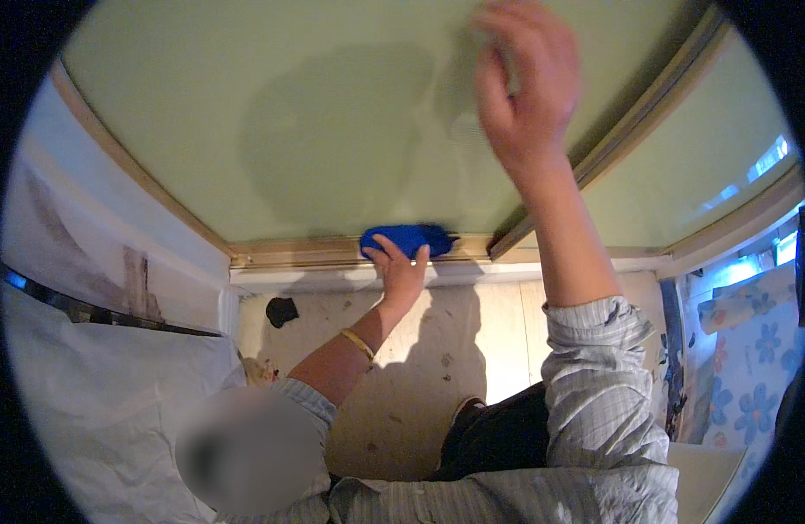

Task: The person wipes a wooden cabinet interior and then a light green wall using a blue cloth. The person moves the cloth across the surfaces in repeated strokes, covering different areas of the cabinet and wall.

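Note:
My left hand (402, 272), a gold bangle further up the forearm, grips a blue cloth or pad (409, 240) by its near side. The blue thing lies along the bottom rail (297, 252) of a wooden frame, against the foot of a large pale green panel (330, 131). My right hand (530, 78) is raised in front of the upper part of that panel, its fingers bent and blurred. Whether it touches the panel or has something small between its fingers cannot be told.
A wooden upright (645, 98) slants at the right, with a second green panel (710, 137) beyond it. A black scrap (282, 312) lies on the pale floor (402, 419). White sheeting (107, 386) is at the left, flower-patterned fabric (756, 354) at the right. A grey blur hides part of the lower left.

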`<control>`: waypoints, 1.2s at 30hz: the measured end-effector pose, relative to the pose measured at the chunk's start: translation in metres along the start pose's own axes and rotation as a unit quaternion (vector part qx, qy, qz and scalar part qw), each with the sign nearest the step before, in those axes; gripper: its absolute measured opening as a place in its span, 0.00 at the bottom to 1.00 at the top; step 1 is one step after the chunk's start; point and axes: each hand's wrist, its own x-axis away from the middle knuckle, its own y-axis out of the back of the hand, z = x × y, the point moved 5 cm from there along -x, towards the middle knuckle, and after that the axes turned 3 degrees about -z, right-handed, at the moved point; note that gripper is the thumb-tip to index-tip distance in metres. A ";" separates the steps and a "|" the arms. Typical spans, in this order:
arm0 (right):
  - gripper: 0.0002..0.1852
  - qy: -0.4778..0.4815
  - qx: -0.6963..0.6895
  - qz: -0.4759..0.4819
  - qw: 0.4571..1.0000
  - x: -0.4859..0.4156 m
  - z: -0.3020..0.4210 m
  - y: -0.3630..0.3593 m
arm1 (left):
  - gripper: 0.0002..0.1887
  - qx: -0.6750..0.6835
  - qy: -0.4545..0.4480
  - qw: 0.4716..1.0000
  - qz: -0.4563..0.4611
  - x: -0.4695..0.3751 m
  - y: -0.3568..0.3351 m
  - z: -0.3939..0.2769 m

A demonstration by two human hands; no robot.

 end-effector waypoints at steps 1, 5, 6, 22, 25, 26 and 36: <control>0.15 0.007 -0.068 0.048 0.996 0.012 0.008 -0.002 | 0.54 0.042 0.000 0.999 0.032 0.003 -0.007 -0.006; 0.12 0.019 -0.121 0.381 0.917 0.102 0.079 0.000 | 0.36 0.141 -0.098 0.982 0.080 -0.002 -0.037 0.006; 0.12 -0.024 -0.132 0.421 0.897 0.137 0.087 0.004 | 0.30 0.148 -0.146 0.976 0.071 -0.006 -0.045 0.018; 0.30 -0.262 -0.045 0.499 0.825 0.351 0.047 0.058 | 0.10 0.046 -0.141 0.983 0.113 0.011 -0.018 0.032; 0.30 -0.290 -0.072 0.438 0.848 0.303 0.047 0.086 | 0.09 0.163 -0.058 0.971 0.165 0.015 -0.018 0.035; 0.31 -0.295 -0.070 0.392 0.869 0.279 0.043 0.100 | 0.09 0.254 -0.066 0.949 0.173 0.014 -0.025 0.049; 0.29 -0.151 0.237 0.020 0.960 0.067 -0.063 0.205 | 0.10 0.127 -0.186 0.953 0.202 0.026 -0.040 0.007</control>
